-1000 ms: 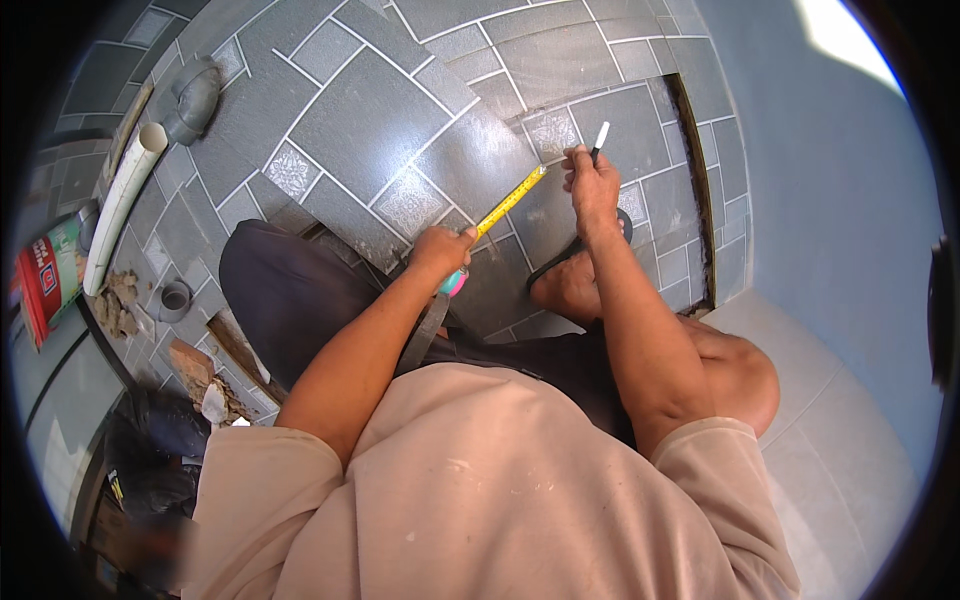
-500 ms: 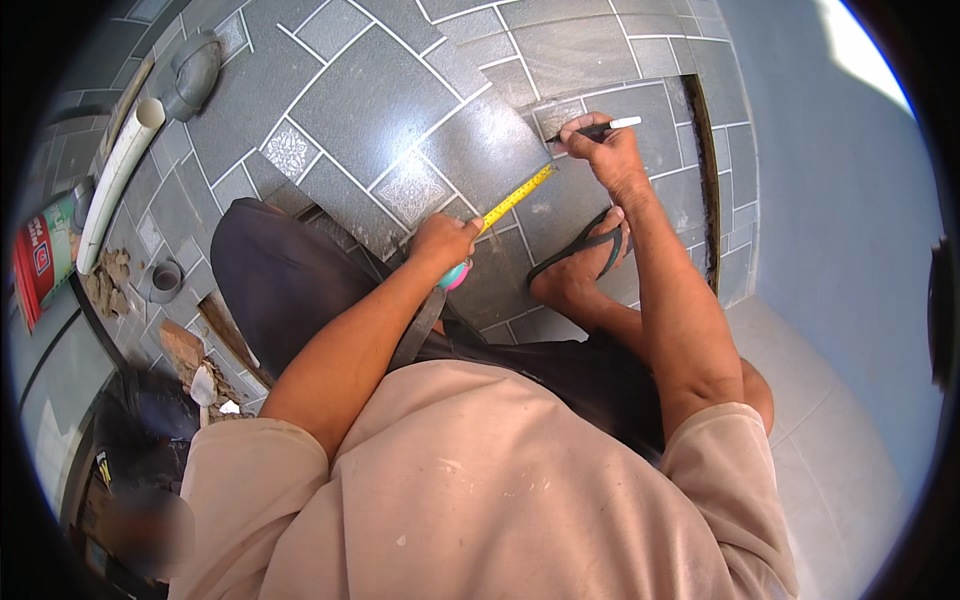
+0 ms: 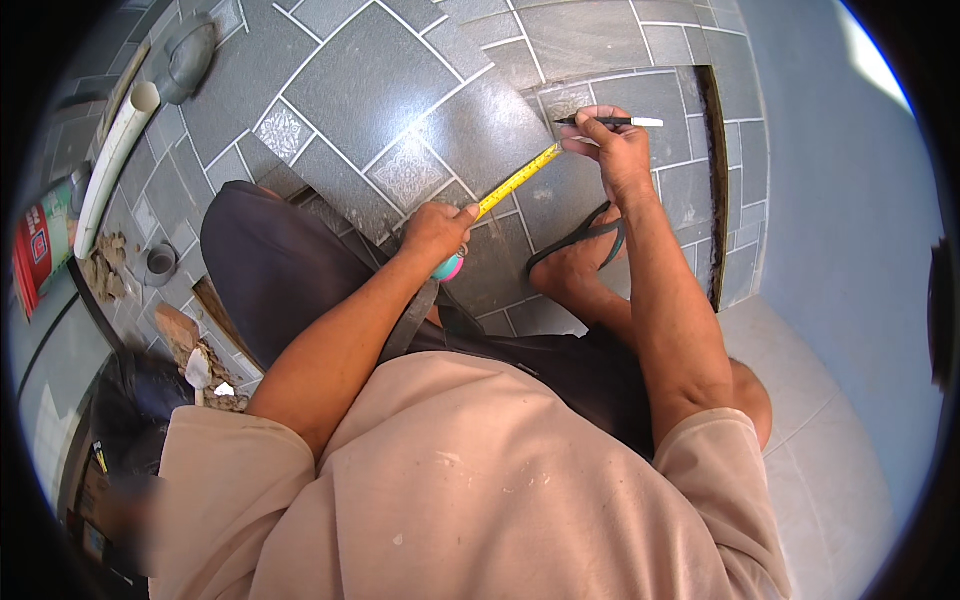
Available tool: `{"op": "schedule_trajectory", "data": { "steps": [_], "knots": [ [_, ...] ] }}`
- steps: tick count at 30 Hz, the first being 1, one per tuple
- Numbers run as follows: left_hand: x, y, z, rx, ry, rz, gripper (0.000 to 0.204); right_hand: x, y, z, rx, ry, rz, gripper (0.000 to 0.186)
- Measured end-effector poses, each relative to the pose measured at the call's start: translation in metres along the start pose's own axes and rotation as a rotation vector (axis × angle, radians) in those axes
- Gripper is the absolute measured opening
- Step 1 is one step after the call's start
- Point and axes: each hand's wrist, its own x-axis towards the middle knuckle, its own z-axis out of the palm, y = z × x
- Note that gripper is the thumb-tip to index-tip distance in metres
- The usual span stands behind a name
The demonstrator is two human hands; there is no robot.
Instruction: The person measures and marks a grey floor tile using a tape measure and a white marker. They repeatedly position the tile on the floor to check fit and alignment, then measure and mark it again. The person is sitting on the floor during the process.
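My left hand [image 3: 438,238] is closed round a tape measure with a teal and pink case [image 3: 450,268]. Its yellow blade [image 3: 518,182] runs out up and to the right over a large grey patterned tile [image 3: 470,125]. In my right hand [image 3: 622,152] a black marker pen [image 3: 600,121] with a white end lies nearly level, its tip pointing left. The lower fingers of that hand are at the blade's end; whether they grip it I cannot tell. My sandalled foot [image 3: 585,262] rests on the tiles below the right hand.
A dark open slot [image 3: 712,190] runs along the floor by the blue-grey wall [image 3: 840,230]. At left are a grey pipe elbow [image 3: 188,58], a white pipe [image 3: 118,165], a red and green bag [image 3: 45,245], rubble [image 3: 105,268], a pipe opening [image 3: 160,264] and a trowel [image 3: 198,368].
My right hand has moved slightly up and right, and the pen has swung nearer level. Its fingers are now at the blade's end. My left hand still holds the tape measure.
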Motion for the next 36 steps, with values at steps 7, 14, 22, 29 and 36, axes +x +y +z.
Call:
{"op": "schedule_trajectory", "data": {
  "steps": [7, 14, 22, 29, 36],
  "knots": [
    [0.010, -0.005, 0.000, 0.089, -0.006, -0.033, 0.047, 0.004, 0.004, 0.002, -0.019, -0.029, -0.003, 0.016],
    [0.010, 0.006, -0.001, 0.067, -0.032, -0.085, 0.046, 0.010, 0.005, -0.004, -0.377, -0.246, -0.096, 0.011],
    [0.005, 0.013, -0.002, 0.061, -0.025, -0.106, 0.046, 0.017, 0.010, 0.001, -0.612, -0.360, -0.144, 0.011],
    [0.005, 0.013, -0.003, 0.093, -0.030, -0.110, 0.048, 0.019, 0.015, 0.002, -0.698, -0.369, -0.194, 0.011],
    [0.003, 0.017, -0.004, 0.059, -0.033, -0.109, 0.046, 0.020, 0.017, 0.001, -0.682, -0.385, -0.200, 0.012]
  ]
}}
